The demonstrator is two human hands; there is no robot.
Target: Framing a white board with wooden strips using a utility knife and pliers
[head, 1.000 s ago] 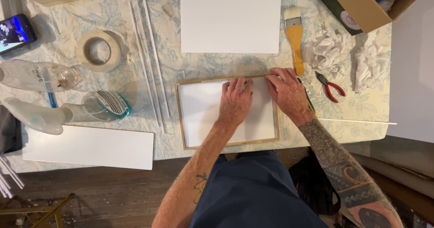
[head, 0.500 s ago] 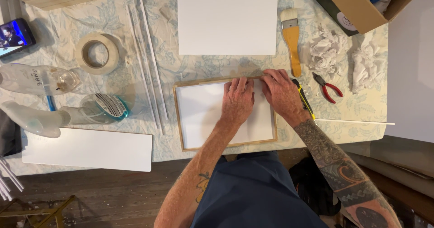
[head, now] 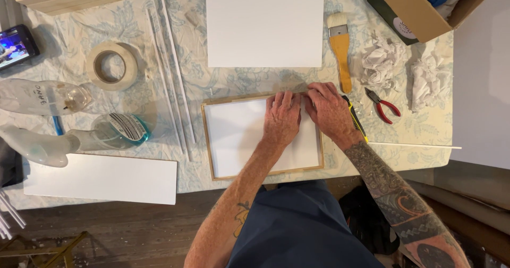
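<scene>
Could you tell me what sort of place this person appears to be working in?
Probably a home craft or framing workspace: a cloth-covered table holds a wooden frame under both hands, a roll of tape, a flat paintbrush and red-handled pliers.

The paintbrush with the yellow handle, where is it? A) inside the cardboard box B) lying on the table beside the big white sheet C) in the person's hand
B: the paintbrush lies flat on the table, just right of the white sheet, with no hand touching it.
</scene>
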